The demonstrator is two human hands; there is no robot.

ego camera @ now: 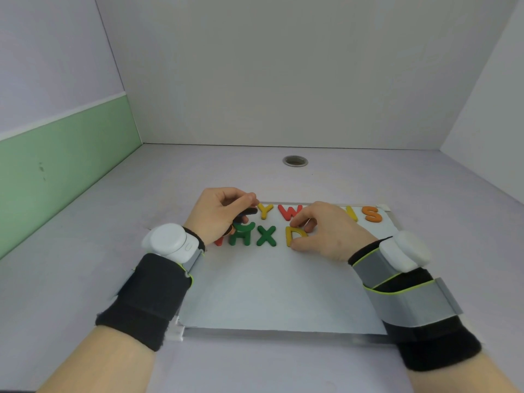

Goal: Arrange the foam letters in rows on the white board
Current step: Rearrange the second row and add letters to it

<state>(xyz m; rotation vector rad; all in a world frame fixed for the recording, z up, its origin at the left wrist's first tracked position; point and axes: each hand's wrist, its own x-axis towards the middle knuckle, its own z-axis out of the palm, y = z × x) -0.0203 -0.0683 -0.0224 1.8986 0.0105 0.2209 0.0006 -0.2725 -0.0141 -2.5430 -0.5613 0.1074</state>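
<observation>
The white board (278,290) lies flat on the table in front of me. Its top row shows a yellow Y (266,210), a red W (288,212), a partly hidden yellow letter and an orange S (372,214). Below them sit a green A (240,236), a green X (266,236) and a yellow D (295,235). My right hand (326,232) pinches the D between thumb and fingers on the board. My left hand (224,212) grips a bunch of spare letters (245,219) over the board's top left corner; a dark one and a green one stick out.
A round metal-ringed hole (295,161) is set in the table behind the board. Walls close in at the back and both sides. The board's lower half (283,307) carries no letters. Both wrists wear black bands with white trackers.
</observation>
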